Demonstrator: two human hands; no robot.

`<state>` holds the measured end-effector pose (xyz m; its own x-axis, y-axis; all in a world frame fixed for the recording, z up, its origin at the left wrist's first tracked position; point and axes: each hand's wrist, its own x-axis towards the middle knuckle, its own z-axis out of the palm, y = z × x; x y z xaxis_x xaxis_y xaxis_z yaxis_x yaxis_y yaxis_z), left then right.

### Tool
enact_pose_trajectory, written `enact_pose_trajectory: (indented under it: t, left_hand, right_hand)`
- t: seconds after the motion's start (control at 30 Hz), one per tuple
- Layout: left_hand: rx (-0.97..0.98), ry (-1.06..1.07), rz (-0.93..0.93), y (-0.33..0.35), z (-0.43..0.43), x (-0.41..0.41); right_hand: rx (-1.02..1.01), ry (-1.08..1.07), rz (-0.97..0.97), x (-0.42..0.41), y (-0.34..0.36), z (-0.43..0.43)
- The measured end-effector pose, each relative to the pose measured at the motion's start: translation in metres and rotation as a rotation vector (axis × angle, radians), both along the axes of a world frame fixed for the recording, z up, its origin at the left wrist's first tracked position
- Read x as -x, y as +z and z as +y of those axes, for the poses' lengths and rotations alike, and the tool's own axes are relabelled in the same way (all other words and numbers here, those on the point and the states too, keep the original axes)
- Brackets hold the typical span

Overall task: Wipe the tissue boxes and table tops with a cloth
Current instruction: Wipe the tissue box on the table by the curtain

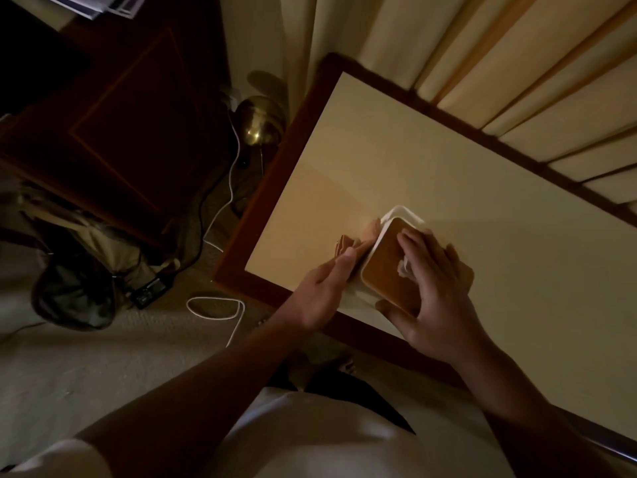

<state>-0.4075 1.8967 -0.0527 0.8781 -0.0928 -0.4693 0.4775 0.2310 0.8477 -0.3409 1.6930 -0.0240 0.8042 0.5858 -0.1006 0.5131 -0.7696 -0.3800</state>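
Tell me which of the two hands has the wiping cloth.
The left hand, pressing the brown cloth against the side of the tissue box; the right hand only steadies it from above.

Light dim and warm. Cream pleated curtains hang along the far edge of the counter, which has a dark wood rim. Left: dark wood cabinet on beige carpet. Brass lamp base between cabinet and counter, by the cream wall. 1 white cable loops on the carpet; black adapter and crumpled bag near the cabinet foot.
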Motion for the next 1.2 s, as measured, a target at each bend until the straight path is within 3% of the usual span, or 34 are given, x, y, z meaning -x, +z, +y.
enact_pose_trajectory:
  t: [0.23, 0.33, 0.47, 0.57, 0.73, 0.83, 1.0, 1.13, 1.2]
  left_hand:
    - [0.037, -0.032, -0.054, 0.002, -0.007, -0.069]
    - [0.018, 0.0, -0.111, 0.024, -0.012, -0.046]
    - [-0.036, 0.026, -0.006, 0.018, -0.009, -0.003]
    - [-0.085, -0.041, 0.061, 0.006, -0.002, -0.034]
    - [0.029, -0.019, -0.039, 0.0, -0.007, -0.105]
    - [-0.094, -0.046, -0.073, 0.006, -0.013, -0.074]
    - [-0.052, 0.069, 0.042, 0.016, -0.009, 0.008]
    - [-0.064, 0.232, 0.149, 0.02, 0.006, 0.0]
    - [-0.098, 0.316, 0.146, 0.022, 0.011, -0.006]
  right_hand:
    - [-0.028, 0.022, -0.032, 0.004, 0.001, 0.0]
    - [-0.05, 0.013, -0.053, 0.001, -0.002, -0.001]
    - [-0.064, 0.036, -0.063, -0.001, -0.003, -0.002]
    - [-0.051, 0.047, -0.064, -0.002, 0.0, -0.002]
    - [-0.043, 0.064, -0.06, -0.004, -0.003, -0.006]
    - [-0.048, 0.038, -0.046, -0.004, -0.003, -0.004]
    - [-0.087, 0.074, -0.047, -0.009, -0.004, -0.006]
    - [-0.053, 0.184, 0.049, -0.023, 0.007, -0.016]
    - [0.014, 0.244, 0.003, -0.028, 0.014, -0.02]
